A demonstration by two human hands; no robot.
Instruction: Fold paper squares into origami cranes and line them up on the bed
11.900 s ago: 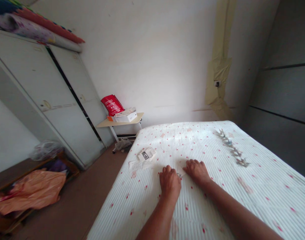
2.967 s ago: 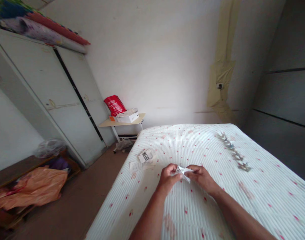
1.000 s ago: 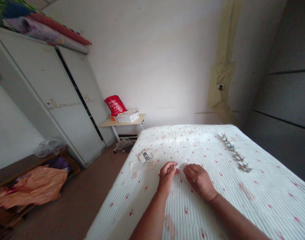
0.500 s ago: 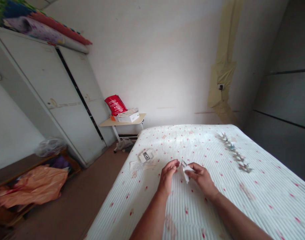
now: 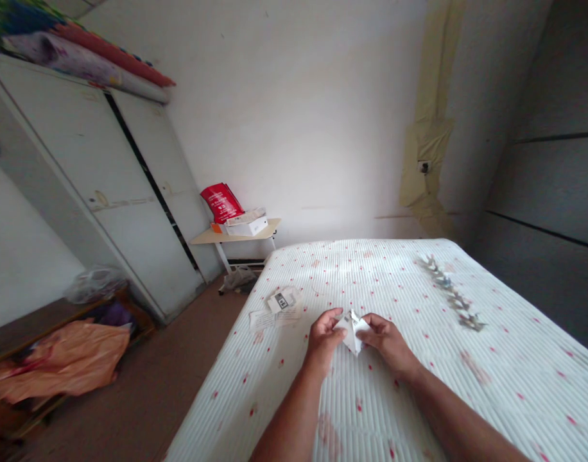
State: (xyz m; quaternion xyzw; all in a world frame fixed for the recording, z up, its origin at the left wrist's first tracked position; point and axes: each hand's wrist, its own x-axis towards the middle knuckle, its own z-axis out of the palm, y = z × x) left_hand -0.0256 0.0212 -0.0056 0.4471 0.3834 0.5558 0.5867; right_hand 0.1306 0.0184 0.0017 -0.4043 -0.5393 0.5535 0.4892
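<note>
A small folded piece of paper [image 5: 353,332], white with some dark print, is held up between my two hands above the bed. My left hand [image 5: 325,338] pinches its left corner, thumb in front. On the opposite side, my right hand [image 5: 386,340] grips the right corner between thumb and fingers. The paper spreads in a diamond shape with a crease down its middle. To the left of my hands lie loose printed paper sheets [image 5: 275,318]. A row of several folded paper figures [image 5: 452,292] stretches along the right part of the bed.
Under my hands is a bed [image 5: 371,410] with a ribbed white cover. Behind it at left, a small table [image 5: 205,238] bears a red bag [image 5: 221,202] and a white box [image 5: 248,227]. A cabinet [image 5: 125,173] stands at left, near an orange cloth or bag [image 5: 63,362].
My left hand has closed on the left corner of the paper, which only my right hand held before. The paper has turned and opened out to face me.
</note>
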